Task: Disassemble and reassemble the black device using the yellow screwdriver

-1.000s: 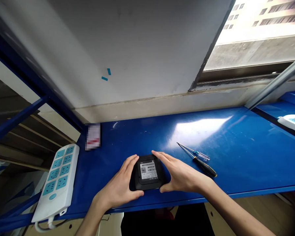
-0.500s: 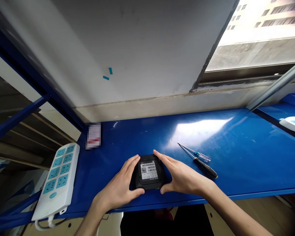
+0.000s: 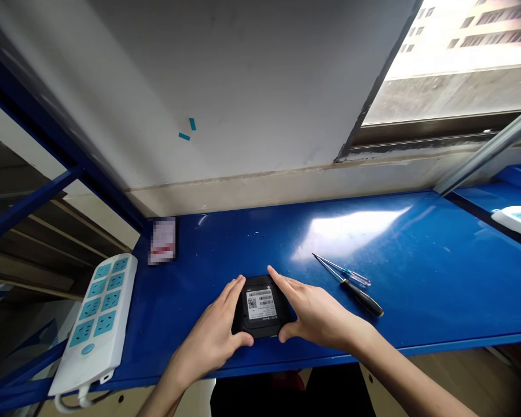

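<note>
A small black square device (image 3: 260, 307) lies on the blue bench (image 3: 417, 272), its underside up with a white label showing a QR code and barcodes. My left hand (image 3: 212, 336) clasps its left side, thumb at the near edge and fingers along the left edge. My right hand (image 3: 315, 313) clasps the right side in the same way, thumb at the near corner. Both hands press against the device from opposite sides.
Two screwdrivers (image 3: 351, 284) lie to the right of my right hand, one black-handled, one thin with a clear handle. A white power strip (image 3: 95, 318) sits at the bench's left end. A small card (image 3: 162, 241) lies near the wall. A white object (image 3: 518, 219) sits far right.
My hands have drawn a little closer together on the device. The device sits in nearly the same place. The view has shifted slightly.
</note>
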